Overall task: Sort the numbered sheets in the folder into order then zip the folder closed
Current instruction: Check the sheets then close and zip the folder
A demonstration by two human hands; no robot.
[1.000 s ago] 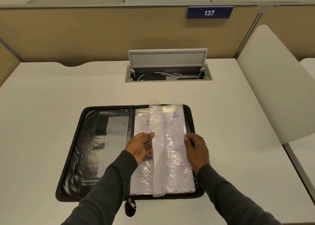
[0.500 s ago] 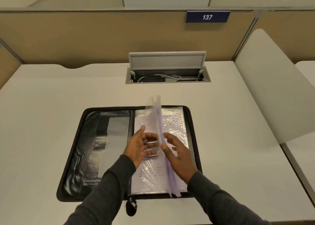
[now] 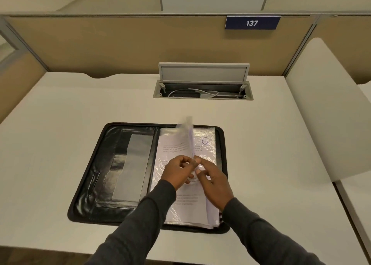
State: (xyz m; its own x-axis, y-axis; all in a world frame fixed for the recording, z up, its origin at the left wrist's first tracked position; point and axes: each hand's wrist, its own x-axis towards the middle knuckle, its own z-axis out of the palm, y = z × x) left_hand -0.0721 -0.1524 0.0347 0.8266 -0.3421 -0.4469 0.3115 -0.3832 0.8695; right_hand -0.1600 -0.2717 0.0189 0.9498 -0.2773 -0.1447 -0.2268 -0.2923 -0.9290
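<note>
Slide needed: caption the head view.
Left hand and right hand pinch a clear plastic sleeve upright over the open black zip folder.

Black zip folder (image 3: 96,184) lies open flat at centre to lower-centre frame, glossy pocket half at left; right half carries stack of sleeved sheets (image 3: 186,210), exposed flat sheet (image 3: 206,152) marked "6" at its upper right corner, raised sheet (image 3: 189,136) standing on edge above it, blurred.

The lifted sheet (image 3: 189,138) is blurred, its number unreadable (the print on the sheets (image 3: 174,146) below is too small also). The sleeves (image 3: 140,220) hide part of the folder's (image 3: 112,164) near edge.
</note>
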